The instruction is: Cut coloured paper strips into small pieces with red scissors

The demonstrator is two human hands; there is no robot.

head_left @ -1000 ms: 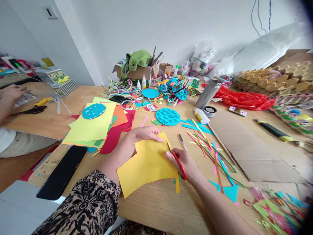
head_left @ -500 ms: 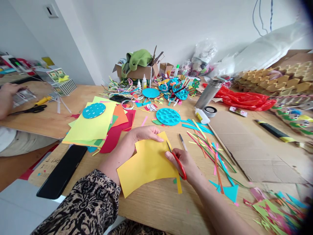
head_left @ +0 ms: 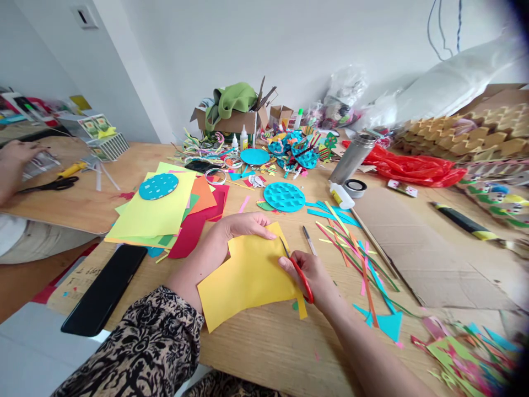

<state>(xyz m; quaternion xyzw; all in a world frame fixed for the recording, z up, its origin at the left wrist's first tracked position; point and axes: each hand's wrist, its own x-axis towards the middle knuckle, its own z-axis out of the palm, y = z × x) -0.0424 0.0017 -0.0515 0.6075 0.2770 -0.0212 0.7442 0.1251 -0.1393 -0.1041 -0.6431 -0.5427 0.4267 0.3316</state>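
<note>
A sheet of yellow paper (head_left: 248,270) with a notched corner is held above the table by my left hand (head_left: 248,225), the thumb on top at its far edge. My right hand (head_left: 312,275) grips red-handled scissors (head_left: 303,278), their blades at the paper's right side. A narrow yellow strip (head_left: 303,309) hangs down below the scissors, partly cut along the sheet's edge. Just beyond my right hand lies a pen (head_left: 308,240). Farther off is a blue disc with raised squares (head_left: 284,197).
Coloured sheets (head_left: 149,212) and a black phone (head_left: 105,289) lie to the left. Paper strips (head_left: 363,259), cardboard (head_left: 430,248) and a steel bottle (head_left: 353,157) are on the right. At far left, another person's hand (head_left: 19,160) rests near black scissors (head_left: 49,185).
The hanging yellow strip has shifted slightly up and left, its end now higher. The scissors and the sheet have barely moved; both hands keep their hold.
</note>
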